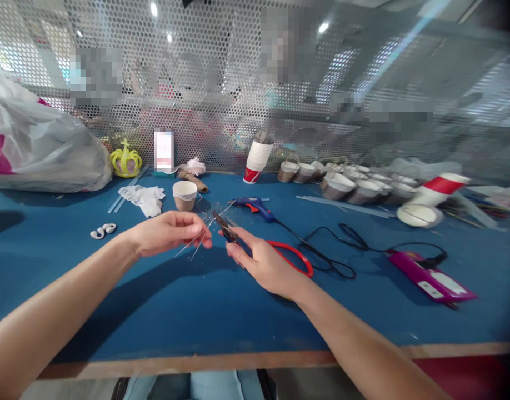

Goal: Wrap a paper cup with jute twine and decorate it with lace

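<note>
My left hand (178,233) is closed, thumb and fingers pinching thin metal wires (195,244) that stick out below and to the right of the fingertips. My right hand (265,264) grips dark-jawed pliers (224,223), whose jaws point up and left, close to the wire ends. Whether the jaws touch a wire I cannot tell. A red looped handle (299,256) shows behind my right hand; the rest of that tool is hidden. Just beyond my hands stand a brown-wrapped paper cup (185,197) and a blue glue gun (255,208) lying on its side.
Twine-wrapped cups (342,186) crowd the back right, near a purple power strip (432,278) with black cable. Stacked paper cups (258,161), a twine roll (192,181), a phone (164,151), a yellow crown (125,160), white tissue (143,199) and a plastic bag (46,144) line the back.
</note>
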Tool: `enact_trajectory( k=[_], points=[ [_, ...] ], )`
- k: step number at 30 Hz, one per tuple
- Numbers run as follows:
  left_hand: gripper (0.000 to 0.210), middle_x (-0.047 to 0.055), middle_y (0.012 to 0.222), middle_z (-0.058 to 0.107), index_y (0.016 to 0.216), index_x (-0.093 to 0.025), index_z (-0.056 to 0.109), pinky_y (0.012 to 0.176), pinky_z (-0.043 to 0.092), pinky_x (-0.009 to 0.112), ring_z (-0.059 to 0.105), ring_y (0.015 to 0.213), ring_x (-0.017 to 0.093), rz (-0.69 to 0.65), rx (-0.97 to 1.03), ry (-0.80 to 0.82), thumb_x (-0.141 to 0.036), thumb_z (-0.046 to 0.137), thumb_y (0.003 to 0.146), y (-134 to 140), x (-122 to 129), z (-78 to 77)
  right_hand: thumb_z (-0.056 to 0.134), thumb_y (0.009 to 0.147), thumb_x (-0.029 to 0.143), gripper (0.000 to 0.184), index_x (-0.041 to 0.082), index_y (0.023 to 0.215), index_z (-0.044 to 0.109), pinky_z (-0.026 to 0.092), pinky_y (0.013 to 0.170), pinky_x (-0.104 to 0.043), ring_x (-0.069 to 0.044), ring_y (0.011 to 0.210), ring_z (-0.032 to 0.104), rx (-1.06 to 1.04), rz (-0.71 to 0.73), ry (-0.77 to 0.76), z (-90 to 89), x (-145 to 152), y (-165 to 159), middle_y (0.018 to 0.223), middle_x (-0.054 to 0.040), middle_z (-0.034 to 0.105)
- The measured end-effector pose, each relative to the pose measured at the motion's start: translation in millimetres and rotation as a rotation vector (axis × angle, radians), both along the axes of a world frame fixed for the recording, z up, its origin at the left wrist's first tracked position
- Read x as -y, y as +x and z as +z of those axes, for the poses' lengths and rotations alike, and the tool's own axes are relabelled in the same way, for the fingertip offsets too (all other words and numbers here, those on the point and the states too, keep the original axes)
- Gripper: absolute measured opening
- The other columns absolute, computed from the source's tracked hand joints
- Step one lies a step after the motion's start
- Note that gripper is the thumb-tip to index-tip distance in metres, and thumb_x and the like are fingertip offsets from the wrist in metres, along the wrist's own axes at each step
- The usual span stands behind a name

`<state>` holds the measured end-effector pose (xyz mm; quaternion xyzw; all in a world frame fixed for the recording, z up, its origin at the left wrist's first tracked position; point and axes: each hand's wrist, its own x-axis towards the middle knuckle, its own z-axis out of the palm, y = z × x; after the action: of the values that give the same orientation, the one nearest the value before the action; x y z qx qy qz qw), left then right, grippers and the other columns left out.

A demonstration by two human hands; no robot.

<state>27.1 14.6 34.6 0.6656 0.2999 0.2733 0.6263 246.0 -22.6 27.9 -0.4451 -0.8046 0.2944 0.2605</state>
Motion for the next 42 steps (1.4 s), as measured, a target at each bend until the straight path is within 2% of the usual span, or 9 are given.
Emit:
enact_trajectory(
  k=[3, 5, 10, 12, 19, 23, 31, 38, 42],
  points=[
    [0.036, 0.001, 0.065, 0.059, 0.071, -0.014, 0.056, 0.057, 0.038, 0.023, 0.05, 0.058, 0.009, -0.038, 0.088, -0.151, -0.048, 0.069, 0.066, -0.5, -2.2, -5.2, 0.04, 0.093, 0.032, 0.029, 0.018, 0.116, 0.051, 0.048, 0.08, -0.032, -0.018, 0.091, 0.061, -0.013, 0.018, -0.021, 1.1, 0.9, 0.0, 0.091, -0.0054, 0.066],
    [0.034, -0.002, 0.057, 0.054, 0.064, -0.015, 0.052, 0.054, 0.035, 0.022, 0.046, 0.053, 0.008, 0.03, -0.016, -0.064, -0.045, 0.067, 0.067, 3.6, 2.4, -3.1, 0.041, 0.093, 0.031, 0.028, 0.019, 0.116, 0.052, 0.048, 0.081, -0.032, -0.018, 0.093, 0.061, 0.005, 0.022, 0.012, -1.5, -0.9, -0.2, 0.099, -0.0065, 0.065],
    [0.019, -0.002, 0.048, 0.043, 0.055, -0.017, 0.047, 0.054, 0.031, 0.026, 0.042, 0.051, 0.012, 0.5, -0.718, 0.662, -0.02, 0.056, 0.071, 19.4, 22.8, 9.0, 0.046, 0.09, 0.027, 0.026, 0.016, 0.113, 0.053, 0.046, 0.089, -0.038, -0.022, 0.102, 0.059, 0.119, -0.041, 0.153, -12.5, -7.5, -2.1, 0.111, -0.0111, 0.063],
    [0.017, -0.002, 0.049, 0.043, 0.056, -0.017, 0.048, 0.056, 0.031, 0.027, 0.043, 0.052, 0.013, 0.54, -0.828, 0.787, -0.019, 0.053, 0.072, 20.4, 25.0, 10.7, 0.047, 0.089, 0.026, 0.025, 0.017, 0.112, 0.054, 0.046, 0.089, -0.039, -0.022, 0.102, 0.059, 0.127, -0.05, 0.154, -13.4, -7.8, -2.6, 0.111, -0.011, 0.063],
    [0.04, 0.006, 0.079, 0.063, 0.082, -0.014, 0.06, 0.063, 0.039, 0.026, 0.051, 0.067, 0.012, -0.008, -0.053, 0.035, -0.053, 0.053, 0.078, -2.6, -1.3, -0.1, 0.041, 0.093, 0.033, 0.028, 0.02, 0.114, 0.053, 0.047, 0.084, -0.034, -0.019, 0.095, 0.061, 0.033, -0.008, 0.024, 0.0, -2.2, 1.0, 0.091, -0.0053, 0.065],
    [0.036, 0.001, 0.066, 0.057, 0.067, -0.014, 0.056, 0.059, 0.037, 0.024, 0.048, 0.058, 0.009, -0.046, 0.016, -0.129, -0.049, 0.068, 0.067, -2.0, -1.6, -3.2, 0.041, 0.093, 0.032, 0.028, 0.019, 0.114, 0.052, 0.048, 0.082, -0.032, -0.018, 0.095, 0.06, 0.024, 0.021, 0.008, 0.9, -2.3, 1.8, 0.095, -0.0061, 0.065],
    [0.02, 0.0, 0.052, 0.047, 0.054, -0.017, 0.048, 0.059, 0.033, 0.029, 0.044, 0.056, 0.014, 0.501, -0.779, 0.78, -0.021, 0.053, 0.073, 20.5, 22.0, 7.0, 0.045, 0.09, 0.028, 0.026, 0.017, 0.112, 0.053, 0.045, 0.089, -0.037, -0.023, 0.104, 0.059, 0.144, -0.065, 0.153, -11.4, -8.9, -0.4, 0.112, -0.0114, 0.062],
    [0.035, 0.005, 0.084, 0.063, 0.089, -0.014, 0.062, 0.061, 0.037, 0.023, 0.049, 0.067, 0.011, 0.017, -0.103, 0.099, -0.047, 0.053, 0.08, -1.9, -1.0, 0.9, 0.041, 0.093, 0.033, 0.027, 0.018, 0.112, 0.053, 0.048, 0.079, -0.031, -0.018, 0.092, 0.061, 0.033, -0.022, 0.03, -0.6, -4.3, 3.0, 0.092, -0.0062, 0.065],
    [0.036, 0.002, 0.069, 0.059, 0.071, -0.013, 0.058, 0.06, 0.038, 0.023, 0.049, 0.06, 0.009, -0.056, 0.019, -0.129, -0.048, 0.067, 0.067, -1.2, -1.9, -4.4, 0.04, 0.093, 0.035, 0.029, 0.017, 0.113, 0.053, 0.049, 0.076, -0.031, -0.017, 0.084, 0.062, 0.031, 0.009, 0.001, -1.6, -4.4, 4.1, 0.086, -0.0051, 0.064]
  ],
)
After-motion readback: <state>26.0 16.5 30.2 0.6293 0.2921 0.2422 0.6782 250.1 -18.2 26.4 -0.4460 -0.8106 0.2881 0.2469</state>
